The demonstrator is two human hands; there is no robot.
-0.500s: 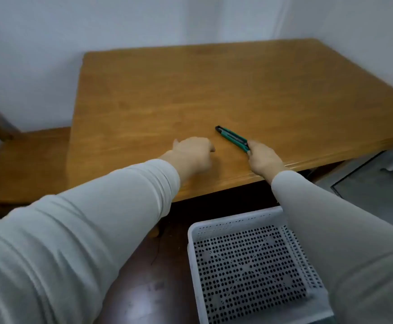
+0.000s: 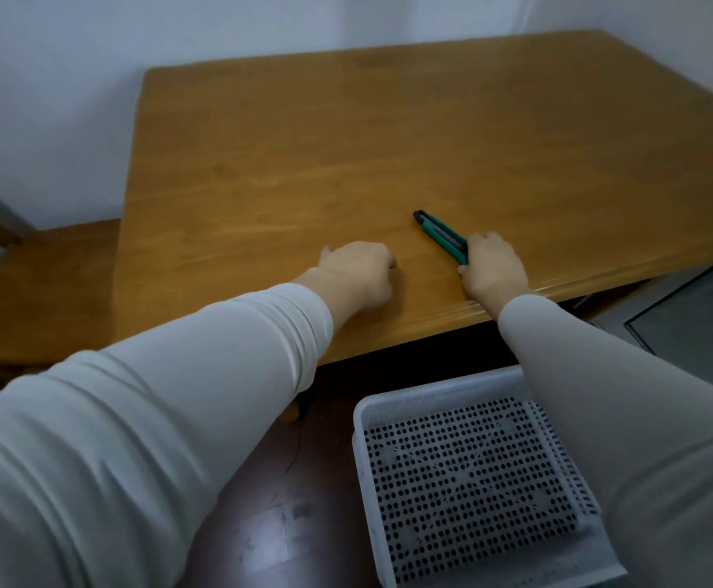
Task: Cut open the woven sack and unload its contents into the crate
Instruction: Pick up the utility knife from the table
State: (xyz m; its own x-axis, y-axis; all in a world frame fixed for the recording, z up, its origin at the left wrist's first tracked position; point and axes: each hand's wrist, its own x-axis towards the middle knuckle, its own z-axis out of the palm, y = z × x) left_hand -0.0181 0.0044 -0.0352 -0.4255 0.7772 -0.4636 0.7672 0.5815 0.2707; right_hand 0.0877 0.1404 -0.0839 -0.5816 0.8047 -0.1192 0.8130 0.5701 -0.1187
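A green and black utility knife lies on the wooden table near its front edge. My right hand grips the knife's near end, fingers curled over it. My left hand rests on the table to the left of the knife with its fingers curled under, holding nothing. A white perforated plastic crate stands on the dark floor below the table's front edge, and nothing lies in it. No woven sack is in view.
A wooden chair stands against the table's left side. White walls close the back and right. A grey appliance or cabinet sits at the right beyond the table edge. Dark floor shows left of the crate.
My right hand has closed further over the knife's near end. My left hand stays where it was on the table.
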